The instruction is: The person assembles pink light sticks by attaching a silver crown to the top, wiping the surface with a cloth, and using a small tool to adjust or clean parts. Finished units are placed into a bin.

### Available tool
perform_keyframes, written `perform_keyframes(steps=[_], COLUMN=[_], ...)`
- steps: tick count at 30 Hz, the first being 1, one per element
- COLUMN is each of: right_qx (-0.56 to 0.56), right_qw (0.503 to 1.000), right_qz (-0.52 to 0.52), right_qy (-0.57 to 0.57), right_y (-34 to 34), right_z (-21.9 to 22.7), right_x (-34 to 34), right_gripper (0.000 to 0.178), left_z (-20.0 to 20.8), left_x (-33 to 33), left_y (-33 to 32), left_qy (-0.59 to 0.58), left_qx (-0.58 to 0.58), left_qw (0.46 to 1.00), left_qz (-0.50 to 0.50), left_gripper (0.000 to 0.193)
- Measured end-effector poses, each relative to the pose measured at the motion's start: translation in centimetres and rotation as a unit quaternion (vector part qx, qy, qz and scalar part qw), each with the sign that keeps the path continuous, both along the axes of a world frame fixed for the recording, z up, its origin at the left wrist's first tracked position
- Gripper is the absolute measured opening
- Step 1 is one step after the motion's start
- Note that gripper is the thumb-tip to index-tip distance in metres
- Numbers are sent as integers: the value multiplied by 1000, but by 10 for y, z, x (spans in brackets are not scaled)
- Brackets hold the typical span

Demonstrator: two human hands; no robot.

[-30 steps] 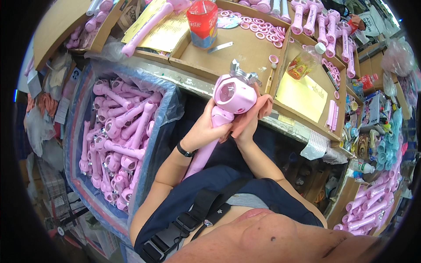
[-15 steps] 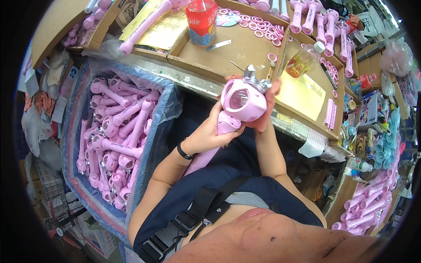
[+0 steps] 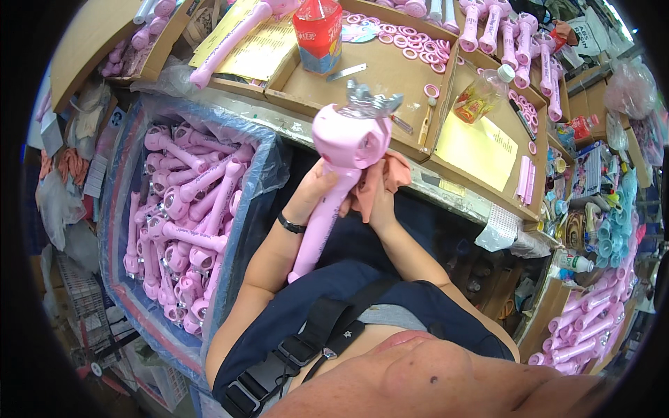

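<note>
A pink toy wand (image 3: pixel 322 224) stands tilted in front of me, its round hollow head up and its handle slanting down toward my lap. On top of the head sits a silver crown (image 3: pixel 368 104). My left hand (image 3: pixel 313 188) is wrapped round the wand's neck, just below the head. In my right hand (image 3: pixel 380 203) is a bunched orange-pink cloth (image 3: pixel 396 171), close against the right side of the neck under the head. Some of the right fingers are hidden by the cloth and the wand.
To my left stands a plastic-lined bin (image 3: pixel 259 202) heaped with pink wands. Ahead, cardboard trays (image 3: pixel 383 73) hold pink rings, a cut-open red bottle (image 3: pixel 319 35), a metal strip and a brush. A clear bottle (image 3: pixel 481 96) and yellow paper (image 3: pixel 481 150) lie further right. More wands (image 3: pixel 585 320) are boxed at lower right.
The wand has moved left and turned, so its crown points up and more of its handle shows. My right hand has left the head and dropped beside the neck, with the cloth now plainly visible.
</note>
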State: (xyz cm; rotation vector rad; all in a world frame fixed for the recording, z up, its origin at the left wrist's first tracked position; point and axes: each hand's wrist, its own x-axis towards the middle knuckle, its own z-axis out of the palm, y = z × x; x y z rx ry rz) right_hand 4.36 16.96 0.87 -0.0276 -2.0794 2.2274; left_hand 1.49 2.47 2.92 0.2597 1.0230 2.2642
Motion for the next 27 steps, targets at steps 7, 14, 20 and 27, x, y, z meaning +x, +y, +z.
perform_keyframes(steps=[7, 14, 20, 27], right_qx=[4, 508, 247, 40], right_qw=[958, 788, 957, 990], right_qz=[-105, -234, -62, 121], right_qy=[266, 258, 140, -62], right_y=[63, 104, 53, 0], right_z=[38, 53, 14, -2], right_x=[-47, -99, -23, 47], right_gripper=[7, 51, 35, 22], left_z=[-21, -21, -14, 18], left_x=[-7, -4, -16, -28], left_y=[-15, -13, -9, -4], left_qy=[-151, -143, -99, -19], left_qx=[277, 280, 199, -79], left_qw=[945, 945, 970, 997], left_qz=[-84, -90, -98, 18], left_gripper=[88, 86, 79, 51])
